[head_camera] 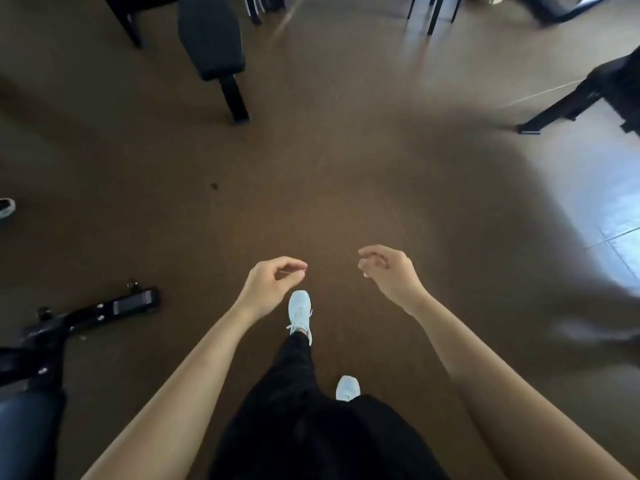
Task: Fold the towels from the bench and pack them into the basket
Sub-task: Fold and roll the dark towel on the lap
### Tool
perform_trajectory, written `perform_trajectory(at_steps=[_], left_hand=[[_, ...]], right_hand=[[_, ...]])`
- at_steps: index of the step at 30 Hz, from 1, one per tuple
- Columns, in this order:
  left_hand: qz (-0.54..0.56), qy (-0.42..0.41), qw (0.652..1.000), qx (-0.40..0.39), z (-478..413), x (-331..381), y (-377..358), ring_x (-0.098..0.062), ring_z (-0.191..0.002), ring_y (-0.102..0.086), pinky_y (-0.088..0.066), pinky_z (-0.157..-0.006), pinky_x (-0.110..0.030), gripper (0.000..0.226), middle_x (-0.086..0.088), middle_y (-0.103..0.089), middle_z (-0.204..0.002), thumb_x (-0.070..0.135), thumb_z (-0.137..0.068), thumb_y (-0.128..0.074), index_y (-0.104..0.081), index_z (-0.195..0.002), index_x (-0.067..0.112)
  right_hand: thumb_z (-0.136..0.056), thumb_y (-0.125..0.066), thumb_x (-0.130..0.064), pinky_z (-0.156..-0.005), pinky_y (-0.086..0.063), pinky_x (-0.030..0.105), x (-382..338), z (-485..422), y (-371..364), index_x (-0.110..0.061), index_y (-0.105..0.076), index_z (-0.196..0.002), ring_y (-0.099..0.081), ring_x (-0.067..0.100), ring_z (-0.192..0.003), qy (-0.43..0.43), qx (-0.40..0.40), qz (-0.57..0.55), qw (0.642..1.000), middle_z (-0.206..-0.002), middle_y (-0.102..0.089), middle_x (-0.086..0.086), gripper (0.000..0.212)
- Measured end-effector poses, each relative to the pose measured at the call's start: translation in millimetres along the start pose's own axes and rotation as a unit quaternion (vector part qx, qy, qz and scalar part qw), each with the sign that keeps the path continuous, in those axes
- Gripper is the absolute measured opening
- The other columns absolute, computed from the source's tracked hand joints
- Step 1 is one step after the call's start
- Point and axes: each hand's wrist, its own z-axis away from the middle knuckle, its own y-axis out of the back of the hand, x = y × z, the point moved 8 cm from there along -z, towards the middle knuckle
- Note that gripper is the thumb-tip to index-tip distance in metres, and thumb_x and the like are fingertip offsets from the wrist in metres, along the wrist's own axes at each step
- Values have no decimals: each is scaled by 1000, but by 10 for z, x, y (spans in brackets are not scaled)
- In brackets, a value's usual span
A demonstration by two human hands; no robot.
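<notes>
1. Both hands are free: the left hand point(273, 285) and right hand point(388, 271) hover out front over the brown floor point(346, 185), fingers loosely curled, gripping nothing.
2. No towel and no basket in view, so I can't say where they lie. The likeliest spot is the long black padded surface on black legs point(211, 36), upper left; no towel shows on the part in view.
3. One white sneaker point(299, 311) leads, so this looks like the walk to fetch.
4. To do it well: head for that surface, steer clear of the black metal frame point(104, 311) low on the left, then lift one towel by two corners so it hangs flat.
</notes>
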Motion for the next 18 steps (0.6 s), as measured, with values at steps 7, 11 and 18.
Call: perform_trajectory(at_steps=[7, 11, 18], left_hand=[[1, 21, 999, -34, -1112, 29, 362, 1, -96, -69, -48, -86, -11, 13, 14, -77, -103, 20, -96, -70, -78, -105, 24], [-11, -3, 998, -59, -1812, 240, 562, 0, -97, -71, -53, -89, -16, 14, 13, -77, -103, 17, -95, -71, -78, -106, 21], [-49, -32, 994, -97, -3345, 989, 680, -5, -98, -72, -56, -94, -26, 16, 9, -78, -103, 17, -94, -71, -78, -108, 19]], right_hand=[[-96, -65, -20, -67, -42, 19, -452, -1012, 162, -21, -73, -114, -63, 6, -77, -43, 20, -1, 999, -85, -72, -2, 19], [-99, -62, -23, -72, -47, 18, -780, -1559, 359, -24, -70, -119, -69, 8, -86, -48, 25, -9, 998, -92, -73, -4, 21], [-97, -64, -25, -68, -43, 20, -1006, -2751, 895, -27, -71, -115, -68, 13, -90, -81, 46, -47, 995, -94, -74, -5, 19]])
